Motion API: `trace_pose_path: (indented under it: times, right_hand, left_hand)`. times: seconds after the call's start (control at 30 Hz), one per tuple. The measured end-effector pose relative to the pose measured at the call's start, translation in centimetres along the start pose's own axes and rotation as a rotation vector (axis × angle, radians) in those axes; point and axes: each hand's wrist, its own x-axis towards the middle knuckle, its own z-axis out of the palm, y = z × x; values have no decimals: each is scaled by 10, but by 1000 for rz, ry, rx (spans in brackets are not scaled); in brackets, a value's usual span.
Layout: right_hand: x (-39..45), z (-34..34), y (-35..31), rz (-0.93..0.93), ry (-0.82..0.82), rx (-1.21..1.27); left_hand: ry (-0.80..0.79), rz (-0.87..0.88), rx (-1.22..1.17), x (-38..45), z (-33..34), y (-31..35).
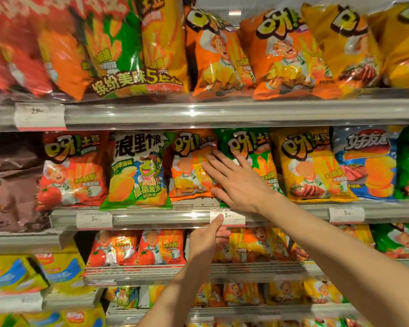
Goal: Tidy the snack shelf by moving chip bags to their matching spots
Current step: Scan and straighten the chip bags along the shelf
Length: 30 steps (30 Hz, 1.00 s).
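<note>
Right hand: the right hand [240, 182] is reaching up to the middle shelf [151, 214], fingers straight and spread, lying flat across the fronts of two chip bags and gripping nothing.
Orange bag: the orange chip bag [189, 171] is standing upright on the middle shelf, and the fingertips of the right hand are touching its right side.
Green bag: the green chip bag [257, 159] is standing just beside the orange one, on its right, with the palm covering its lower left part.
Left hand: the left hand [209, 239] is reaching up from below, index finger extended and the other fingers curled in, holding nothing.
Price tag: the fingertip is touching a white price tag [229, 217] on the shelf rail, directly beneath the two bags.
Neighbours: a white and green bag [137, 168] is standing to the left of the orange bag, and a yellow bag [309, 161] is standing to the right of the green one.
</note>
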Motion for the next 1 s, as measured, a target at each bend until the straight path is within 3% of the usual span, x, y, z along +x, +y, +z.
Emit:
trace_pose_path:
  times: [0.4,0.67,0.87,1.0]
  right_hand:
    - [-7,9,-2,-87,106,-16]
    - [-11,4,3,-57,38,-5]
    - [-50,-19,32,313,221,305]
    - [-76,-24,52,506,7,530]
  left_hand:
    - [-36,92,20,-5,-3,1]
    - [-27,92,33,-8,1,0]
    - [-20,100,0,-9,8,-4]
    - [-10,98,-4,-7,11,-9]
